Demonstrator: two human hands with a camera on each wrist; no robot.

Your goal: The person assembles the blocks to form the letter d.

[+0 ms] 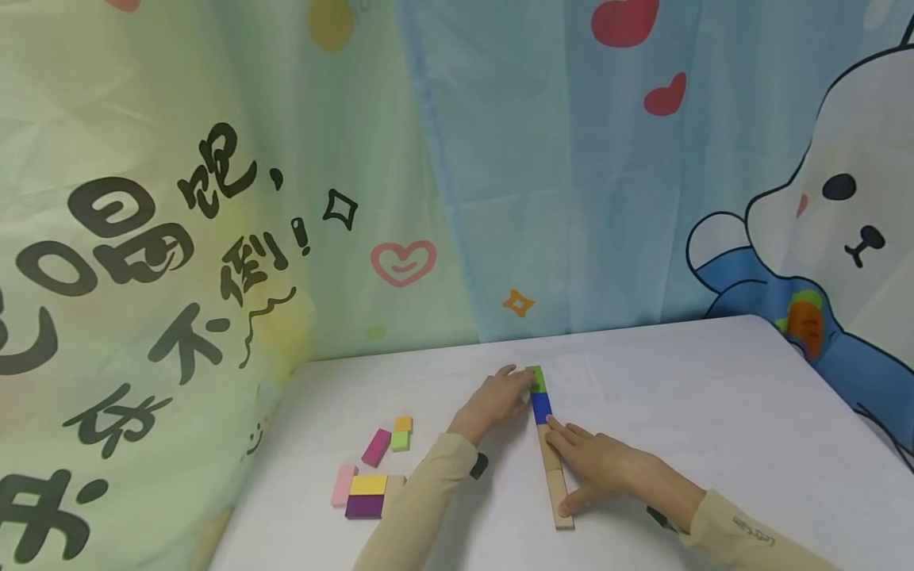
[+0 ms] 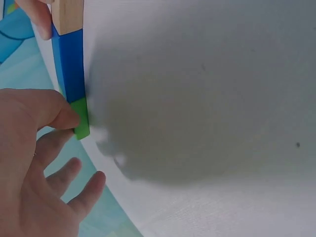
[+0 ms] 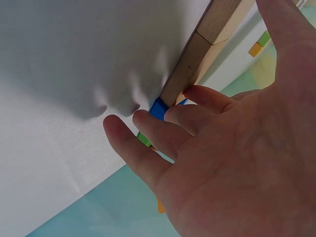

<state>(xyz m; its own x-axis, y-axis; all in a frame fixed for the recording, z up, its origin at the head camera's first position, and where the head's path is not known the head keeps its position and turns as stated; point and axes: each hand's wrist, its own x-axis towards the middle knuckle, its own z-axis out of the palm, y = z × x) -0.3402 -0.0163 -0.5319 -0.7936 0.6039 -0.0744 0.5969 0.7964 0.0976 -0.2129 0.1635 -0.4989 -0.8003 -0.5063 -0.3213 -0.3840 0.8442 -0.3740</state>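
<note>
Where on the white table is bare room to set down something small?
Bare: the white table rightward, beyond the right hand; also left of the pink rectangular block. Crowded: the straight green, blue and plain wooden block row, touched by the left hand too.

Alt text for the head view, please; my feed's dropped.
A person's left hand touches the green block at the far end of a straight row on a white table; the right hand touches the plain wooden blocks nearer the camera, with a blue block between. More blocks lie to the left.
</note>
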